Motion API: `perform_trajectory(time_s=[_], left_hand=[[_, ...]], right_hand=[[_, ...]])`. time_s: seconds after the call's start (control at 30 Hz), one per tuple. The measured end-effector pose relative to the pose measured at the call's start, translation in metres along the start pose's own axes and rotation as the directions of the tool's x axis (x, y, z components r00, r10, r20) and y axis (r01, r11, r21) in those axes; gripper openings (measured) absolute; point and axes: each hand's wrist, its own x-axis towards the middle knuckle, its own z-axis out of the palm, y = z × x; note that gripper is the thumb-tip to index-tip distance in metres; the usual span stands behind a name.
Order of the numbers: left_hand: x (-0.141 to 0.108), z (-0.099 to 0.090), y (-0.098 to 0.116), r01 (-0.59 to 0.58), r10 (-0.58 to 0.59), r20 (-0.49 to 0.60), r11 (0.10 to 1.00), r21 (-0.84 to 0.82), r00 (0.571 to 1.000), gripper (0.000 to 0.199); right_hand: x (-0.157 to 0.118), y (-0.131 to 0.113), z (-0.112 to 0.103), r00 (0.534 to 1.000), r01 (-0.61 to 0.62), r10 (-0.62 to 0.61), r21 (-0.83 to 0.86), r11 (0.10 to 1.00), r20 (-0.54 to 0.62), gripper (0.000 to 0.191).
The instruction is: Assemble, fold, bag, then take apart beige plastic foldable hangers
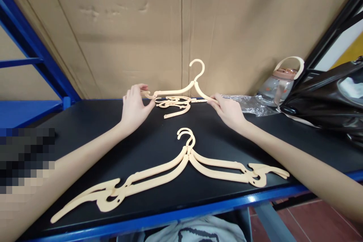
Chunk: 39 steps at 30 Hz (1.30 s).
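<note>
A cream plastic clothes hanger is held up at the back of the black tabletop, its hook pointing upward. My left hand pinches its left end, where a short jointed arm piece shows. With thumb and fingers, my right hand grips its right arm; the far tip is hidden by the hand. Behind and below it lies a small heap of folded cream hanger parts. Nearer to me, two unfolded cream hangers lie one over the other, hooks away from me and arms spread wide.
A clear drink bottle with a cream handle stands at the right, beside crumpled clear plastic wrap and a black bag. Cardboard walls the back. A blue metal frame edges the left and front.
</note>
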Motion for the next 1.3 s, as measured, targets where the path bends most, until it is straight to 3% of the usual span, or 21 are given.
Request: perform_trajectory(time_s=[0.1,0.2,0.27,0.33,0.4,0.43,0.53,0.63,0.8,0.97,1.3], left_hand=[[0.002,0.005,-0.011,0.202,-0.203,-0.033,0.979,-0.042,0.979,0.042],[0.001,0.015,-0.021,0.406,-0.425,-0.094,0.898,-0.169,0.900,0.056],[-0.001,0.021,-0.023,0.469,-0.498,-0.112,0.857,-0.214,0.860,0.062],[-0.005,0.024,-0.019,0.406,-0.423,-0.056,0.893,-0.192,0.904,0.059],[-0.010,0.025,-0.012,0.224,-0.214,0.088,0.967,-0.126,0.973,0.047],[-0.013,0.025,-0.008,0.110,-0.092,0.176,0.990,-0.091,0.980,0.041],[-0.020,0.024,0.001,-0.152,0.156,0.355,0.988,-0.040,0.922,0.038],[-0.023,0.023,0.002,-0.284,0.276,0.396,0.958,-0.039,0.876,0.026],[-0.020,0.025,-0.003,-0.351,0.334,0.389,0.936,-0.030,0.858,0.023],[-0.020,0.023,-0.002,-0.372,0.343,0.382,0.928,0.002,0.858,0.022],[-0.022,0.020,0.005,-0.384,0.329,0.347,0.917,0.103,0.878,0.028]], right_hand=[[0.001,0.003,0.001,0.999,-0.037,0.037,0.004,0.999,-0.016,0.027],[0.002,0.005,0.001,0.996,-0.085,0.086,0.032,0.996,-0.037,0.028],[0.002,0.006,0.001,0.993,-0.111,0.113,0.063,0.992,-0.041,0.029],[0.002,0.005,0.000,0.992,-0.117,0.121,0.090,0.989,-0.044,0.029],[0.001,0.004,0.000,0.992,-0.111,0.116,0.110,0.988,-0.044,0.029],[0.001,0.003,0.000,0.992,-0.109,0.114,0.120,0.987,-0.043,0.029],[0.001,0.003,0.001,0.992,-0.107,0.115,0.150,0.983,-0.045,0.030],[0.001,0.003,0.002,0.993,-0.092,0.103,0.178,0.980,-0.054,0.031],[-0.002,0.002,0.004,0.999,-0.012,0.018,0.161,0.987,-0.034,0.021],[-0.005,-0.004,0.004,0.998,0.052,-0.054,0.138,0.989,0.012,0.024],[-0.008,-0.013,0.001,0.994,0.019,-0.044,0.233,0.972,0.104,0.024]])
